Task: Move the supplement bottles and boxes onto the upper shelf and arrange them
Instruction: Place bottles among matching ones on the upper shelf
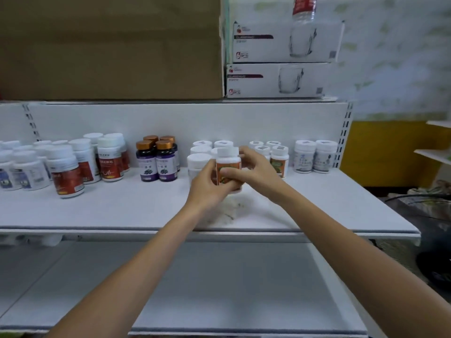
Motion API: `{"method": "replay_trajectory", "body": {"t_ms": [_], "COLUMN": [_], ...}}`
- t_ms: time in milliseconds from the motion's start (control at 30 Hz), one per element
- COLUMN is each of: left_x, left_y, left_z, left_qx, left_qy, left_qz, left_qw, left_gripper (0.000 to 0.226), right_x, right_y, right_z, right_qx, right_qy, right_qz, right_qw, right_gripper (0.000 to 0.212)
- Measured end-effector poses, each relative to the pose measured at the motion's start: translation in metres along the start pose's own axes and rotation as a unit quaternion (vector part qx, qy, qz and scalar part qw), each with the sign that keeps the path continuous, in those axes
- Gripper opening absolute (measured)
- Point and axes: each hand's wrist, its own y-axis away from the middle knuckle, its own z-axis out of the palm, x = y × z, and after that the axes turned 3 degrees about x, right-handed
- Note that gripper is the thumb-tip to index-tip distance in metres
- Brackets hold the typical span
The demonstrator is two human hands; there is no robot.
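Observation:
Both my hands hold one white-capped bottle with an orange label [227, 160] just above the upper shelf [146, 211]. My left hand [210, 185] grips its left side and my right hand [251, 170] wraps its right side and front. Behind it stand several white-capped bottles [200, 152]. More orange-label bottles [279, 160] stand to the right, then two white bottles [313, 157]. To the left are purple bottles with copper caps [157, 158], red-label bottles [109, 159] and blue-label bottles [17, 169].
A large cardboard box [109, 47] and two stacked white glassware boxes [280, 59] sit on the shelf top above. The lower shelf [219, 289] lies beneath my forearms. A yellow wall [380, 152] and a dark cable lie to the right.

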Motion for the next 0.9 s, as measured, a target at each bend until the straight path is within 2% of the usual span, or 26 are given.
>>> {"method": "replay_trajectory", "body": {"t_ms": [100, 167, 233, 267, 300, 433, 533, 667, 800, 900], "left_x": [0.003, 0.001, -0.004, -0.006, -0.008, -0.008, -0.010, -0.009, -0.007, -0.010], "left_y": [0.001, 0.004, 0.008, 0.009, 0.009, 0.009, 0.012, 0.012, 0.017, 0.027], "left_z": [0.022, 0.035, 0.042, 0.043, 0.043, 0.044, 0.046, 0.045, 0.036, 0.010], "left_qx": [-0.045, -0.096, -0.146, -0.159, -0.164, -0.164, -0.157, -0.143, -0.065, -0.065], "left_qy": [-0.056, -0.157, -0.343, -0.405, -0.431, -0.428, -0.432, -0.416, -0.383, -0.363], "left_qz": [0.019, 0.035, 0.061, 0.084, 0.101, 0.112, 0.111, 0.114, 0.104, 0.075], "left_qw": [0.997, 0.982, 0.926, 0.896, 0.882, 0.882, 0.881, 0.891, 0.915, 0.926], "left_gripper": [0.030, 0.034, 0.043, 0.042, 0.039, 0.032, 0.031, 0.030, 0.028, 0.030], "right_x": [0.011, 0.022, 0.030, 0.033, 0.037, 0.051, 0.059, 0.062, 0.056, 0.039], "right_y": [-0.002, -0.002, 0.001, 0.004, 0.006, 0.005, 0.001, -0.001, 0.008, 0.011], "right_z": [-0.028, -0.042, -0.052, -0.056, -0.059, -0.060, -0.058, -0.057, -0.056, -0.045], "right_qx": [0.034, 0.073, 0.112, 0.126, 0.138, 0.139, 0.095, 0.098, 0.142, 0.205], "right_qy": [0.019, 0.017, 0.062, 0.095, 0.127, 0.169, 0.183, 0.220, 0.292, 0.317], "right_qz": [0.005, 0.016, 0.011, -0.003, -0.019, -0.029, -0.011, -0.009, -0.040, -0.092], "right_qw": [0.999, 0.997, 0.992, 0.987, 0.982, 0.975, 0.978, 0.971, 0.945, 0.921], "right_gripper": [0.045, 0.050, 0.052, 0.053, 0.053, 0.048, 0.050, 0.056, 0.070, 0.064]}}
